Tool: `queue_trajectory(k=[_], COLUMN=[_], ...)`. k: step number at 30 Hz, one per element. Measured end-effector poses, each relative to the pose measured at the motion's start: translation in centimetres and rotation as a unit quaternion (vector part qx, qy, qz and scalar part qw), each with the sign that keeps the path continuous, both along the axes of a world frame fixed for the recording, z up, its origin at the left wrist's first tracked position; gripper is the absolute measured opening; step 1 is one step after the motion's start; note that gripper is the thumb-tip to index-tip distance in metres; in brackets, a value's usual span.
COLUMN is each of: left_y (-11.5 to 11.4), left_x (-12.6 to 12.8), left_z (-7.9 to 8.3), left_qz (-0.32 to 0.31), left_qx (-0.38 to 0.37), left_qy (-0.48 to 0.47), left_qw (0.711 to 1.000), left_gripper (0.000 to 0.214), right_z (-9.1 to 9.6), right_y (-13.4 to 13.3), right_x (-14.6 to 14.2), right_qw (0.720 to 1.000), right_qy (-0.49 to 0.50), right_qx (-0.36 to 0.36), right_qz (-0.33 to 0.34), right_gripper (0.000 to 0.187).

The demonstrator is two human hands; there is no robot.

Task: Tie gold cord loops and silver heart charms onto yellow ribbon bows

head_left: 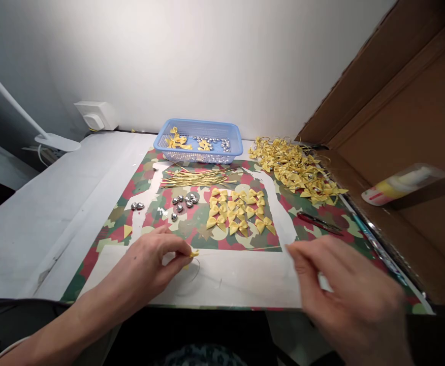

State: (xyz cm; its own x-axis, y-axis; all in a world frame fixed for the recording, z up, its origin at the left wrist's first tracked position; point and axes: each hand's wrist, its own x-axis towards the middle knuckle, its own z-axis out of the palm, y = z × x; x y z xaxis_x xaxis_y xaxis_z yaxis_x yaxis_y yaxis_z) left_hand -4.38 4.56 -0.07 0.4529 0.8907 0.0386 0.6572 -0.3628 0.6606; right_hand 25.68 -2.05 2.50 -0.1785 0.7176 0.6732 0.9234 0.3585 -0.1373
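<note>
My left hand (152,262) rests on the table's front edge, its fingers pinched on a small yellow ribbon bow (193,253) with a thin thread loop (192,274) trailing below it. My right hand (344,290) hovers at the right front, blurred by motion, fingers spread and nothing visible in it. Just beyond the hands lie rows of yellow bows (240,209), several small silver heart charms (184,202) and a bundle of gold cords (195,179) on the camouflage-patterned mat (104,239).
A blue basket (199,152) with bows and silver charms stands at the back. A heap of finished bows (296,170) lies at the right, scissors (317,222) beside it. A glue tube (401,184) lies on the brown board. A white lamp (57,141) stands left.
</note>
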Motion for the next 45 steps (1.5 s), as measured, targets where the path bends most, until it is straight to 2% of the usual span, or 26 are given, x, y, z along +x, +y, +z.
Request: queue_trajectory(k=[4,8,10,13,14,16,19,21,25,30,33,37,41,45], left_y=[0.2,0.3,0.4,0.5,0.5,0.7,0.9,0.9,0.7,0.1,-0.3,-0.5,-0.7,-0.9], left_x=[-1.3,-1.0,-0.6,0.1,0.4,1.1,2.9,4.3,6.3,6.5,6.0,5.4,4.6,3.5], left_z=[-0.1,0.0,0.0,-0.1,-0.1,0.0,0.0,-0.1,-0.5,0.0,0.3,0.1,0.1,0.3], left_qz=[0.018,0.014,0.001,0.0,0.002,-0.016,-0.089,-0.103,-0.076,-0.032,-0.011,-0.004,-0.013,-0.032], left_qx=[0.021,0.041,0.048,0.052,0.052,0.046,0.035,0.02,-0.032,-0.104,-0.141,-0.173,-0.202,-0.198], left_qy=[0.009,0.009,0.001,-0.027,-0.04,-0.067,-0.089,-0.094,-0.113,-0.21,-0.257,-0.305,-0.316,-0.304], left_qw=[1.0,0.999,0.999,0.998,0.998,0.997,0.991,0.99,0.99,0.972,0.956,0.937,0.927,0.931], left_gripper=[0.023,0.024,0.024,0.015,0.019,0.019,0.021,0.024,0.019,0.021,0.021,0.021,0.019,0.023], right_z=[0.6,0.6,0.2,-1.1,-1.7,-3.1,-5.0,-5.7,-6.1,-6.3,-6.4,-6.6,-7.0,-6.6], right_y=[-0.7,-1.0,-1.4,-2.0,-2.2,-2.2,-0.9,0.6,4.0,6.3,5.4,3.2,1.4,-0.1], right_x=[2.8,4.0,4.9,6.7,7.4,8.8,10.5,11.2,11.5,10.1,8.9,8.3,9.3,9.6], right_qw=[0.996,0.996,0.996,0.982,0.974,0.959,0.95,0.95,0.955,0.95,0.95,0.946,0.942,0.941], right_qy=[0.017,0.027,0.056,0.095,0.108,0.137,0.129,0.107,0.062,0.027,0.023,0.046,0.105,0.197], right_qx=[0.038,0.036,-0.01,-0.132,-0.162,-0.175,-0.14,-0.138,-0.18,-0.214,-0.212,-0.188,-0.155,-0.155], right_qz=[-0.075,-0.074,-0.072,-0.093,-0.112,-0.177,-0.248,-0.259,-0.23,-0.225,-0.227,-0.26,-0.279,-0.228], right_gripper=[0.011,0.013,0.015,0.022,0.024,0.029,0.033,0.034,0.032,0.031,0.03,0.009,0.017,0.02])
